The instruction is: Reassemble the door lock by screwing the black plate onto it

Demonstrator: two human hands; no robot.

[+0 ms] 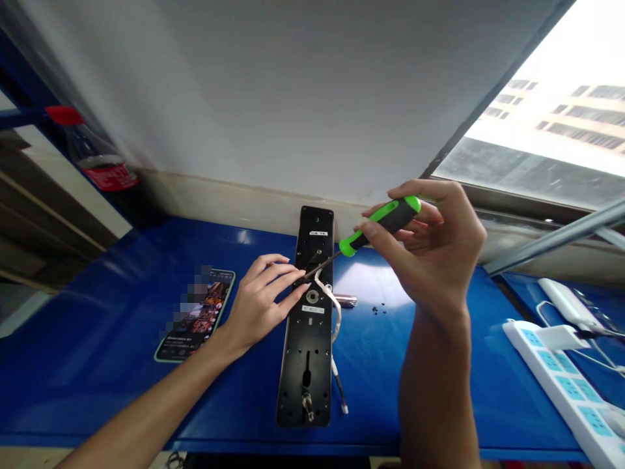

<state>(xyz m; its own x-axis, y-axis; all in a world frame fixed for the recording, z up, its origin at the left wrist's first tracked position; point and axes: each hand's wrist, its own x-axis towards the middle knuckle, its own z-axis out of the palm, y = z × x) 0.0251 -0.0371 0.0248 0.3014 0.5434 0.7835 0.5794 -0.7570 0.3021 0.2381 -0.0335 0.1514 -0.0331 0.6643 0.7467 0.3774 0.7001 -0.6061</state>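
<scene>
A long black lock panel (307, 345) lies on the blue table, with holes, small white labels and a metal post near its front end. My right hand (430, 241) is closed around the green and black handle of a screwdriver (385, 225). Its shaft slants down to the left, and the tip meets the panel's upper middle. My left hand (263, 293) rests on the panel's left edge, fingers stretched out, index finger and thumb beside the tip. Whether a screw sits under the tip is hidden. A white-sleeved cable (336, 319) runs from the panel along its right side.
Several tiny black screws (378, 309) lie right of the panel, near a metallic cylinder (346, 301). A phone (200, 316) with a lit screen is at left. Behind it stands a cola bottle (110, 172). A white power strip (561, 384) lies at right, near a window.
</scene>
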